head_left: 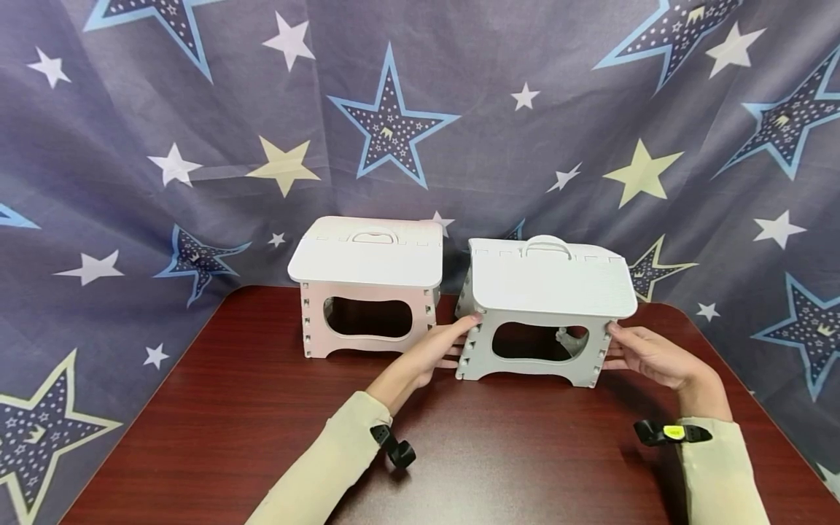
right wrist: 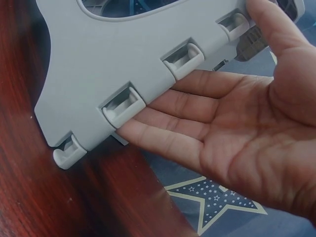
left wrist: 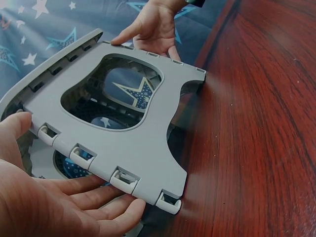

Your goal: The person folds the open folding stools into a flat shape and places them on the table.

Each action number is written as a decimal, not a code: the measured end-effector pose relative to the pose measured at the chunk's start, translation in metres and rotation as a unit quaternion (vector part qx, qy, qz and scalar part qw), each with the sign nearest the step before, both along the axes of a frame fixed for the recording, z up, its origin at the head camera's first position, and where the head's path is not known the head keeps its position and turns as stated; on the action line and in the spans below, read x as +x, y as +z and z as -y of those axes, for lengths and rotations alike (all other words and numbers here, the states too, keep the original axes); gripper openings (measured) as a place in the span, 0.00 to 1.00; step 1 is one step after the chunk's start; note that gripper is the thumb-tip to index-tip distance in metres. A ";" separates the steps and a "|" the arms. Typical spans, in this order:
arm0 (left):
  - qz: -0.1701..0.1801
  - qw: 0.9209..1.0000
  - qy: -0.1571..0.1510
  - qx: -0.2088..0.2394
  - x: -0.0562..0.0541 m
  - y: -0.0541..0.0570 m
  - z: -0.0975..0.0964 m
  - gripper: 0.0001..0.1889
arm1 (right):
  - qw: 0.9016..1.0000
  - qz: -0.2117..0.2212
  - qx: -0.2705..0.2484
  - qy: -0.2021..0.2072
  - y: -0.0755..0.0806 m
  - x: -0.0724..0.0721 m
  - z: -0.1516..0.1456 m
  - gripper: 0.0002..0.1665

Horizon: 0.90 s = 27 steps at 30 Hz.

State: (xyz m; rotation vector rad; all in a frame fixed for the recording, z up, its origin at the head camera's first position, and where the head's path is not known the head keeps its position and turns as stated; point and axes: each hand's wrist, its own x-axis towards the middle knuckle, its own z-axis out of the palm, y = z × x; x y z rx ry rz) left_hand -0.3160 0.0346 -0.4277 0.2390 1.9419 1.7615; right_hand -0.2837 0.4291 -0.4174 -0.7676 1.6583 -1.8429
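A pale grey-white folding step stool (head_left: 554,284) stands unfolded on the table, with a carry handle on its top and an oval opening in its front panel. My left hand (head_left: 426,356) grips its left front edge, thumb just under the top. At the opposite edge, my right hand (head_left: 656,357) holds the stool with its thumb in front and fingers reaching behind. The right wrist view shows those fingers (right wrist: 192,111) against the hinged corner of the grey panel (right wrist: 118,59). In the left wrist view, both hands hold opposite sides of the front panel (left wrist: 113,138).
A second folding stool (head_left: 367,255), pinkish white, stands unfolded to the left, slightly farther back. Both stools rest on a dark red-brown wooden table (head_left: 525,445). Behind the table hangs a grey-blue cloth (head_left: 485,160) printed with stars.
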 end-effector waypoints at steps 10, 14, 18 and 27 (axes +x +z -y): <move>0.003 1.000 0.002 -0.004 0.001 0.001 0.000 0.37 | 1.000 -0.004 0.007 -0.002 0.000 0.000 0.000 0.29; 0.002 1.000 0.000 -0.005 0.001 0.001 0.001 0.37 | 1.000 -0.003 0.003 -0.001 -0.001 0.000 0.000 0.30; 0.003 1.000 -0.005 -0.005 0.001 0.002 0.001 0.38 | 1.000 0.000 -0.001 0.000 -0.001 0.000 0.000 0.30; 0.008 1.000 -0.004 -0.009 0.000 0.002 0.001 0.38 | 1.000 0.009 -0.005 0.005 0.001 0.001 0.002 0.30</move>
